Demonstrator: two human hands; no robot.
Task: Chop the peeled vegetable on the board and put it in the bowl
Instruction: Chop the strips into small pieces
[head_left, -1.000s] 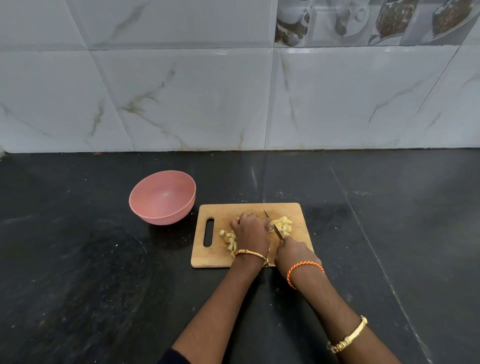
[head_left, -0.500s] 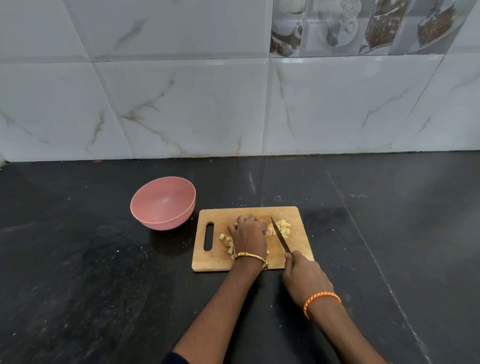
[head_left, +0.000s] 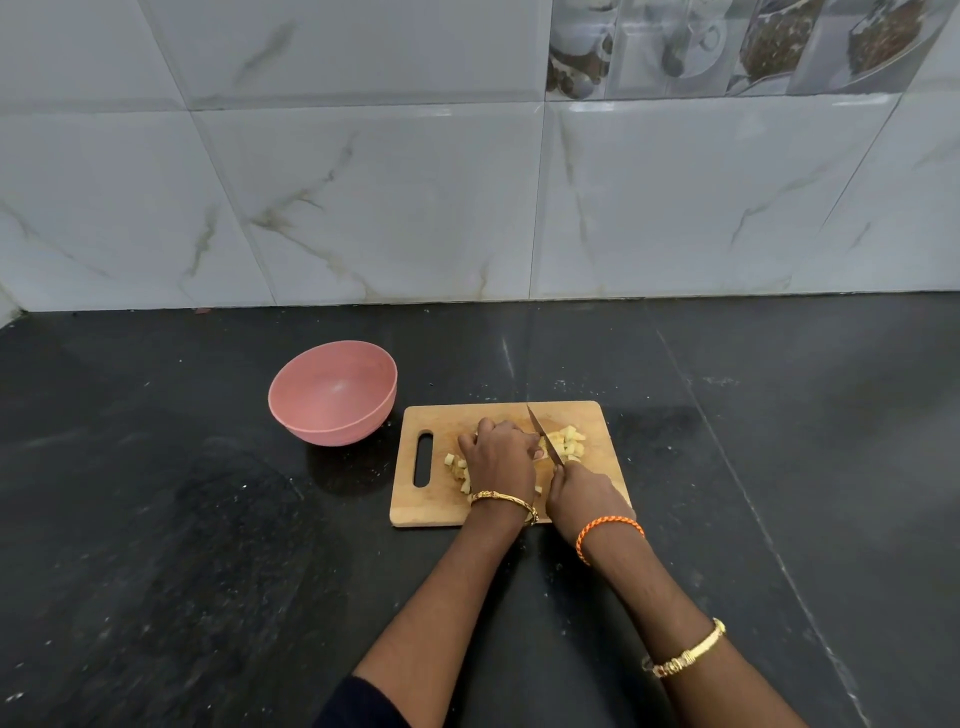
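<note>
Your left hand (head_left: 501, 454) curls over hidden vegetable (head_left: 563, 442); your right hand (head_left: 584, 491) grips the knife (head_left: 544, 435), handle concealed, near the board (head_left: 597, 431) edge.

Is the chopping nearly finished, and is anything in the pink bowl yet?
Partly done: small yellow cubes already lie on the board. Right now the right hand holds the knife, while the left hand covers the rest. Still left: moving the pieces into the pink bowl, which looks empty.

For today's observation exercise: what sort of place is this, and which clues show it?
Most likely a home kitchen: a dark stone counter against a tiled wall, with a wooden chopping board, knife and pink bowl.
</note>
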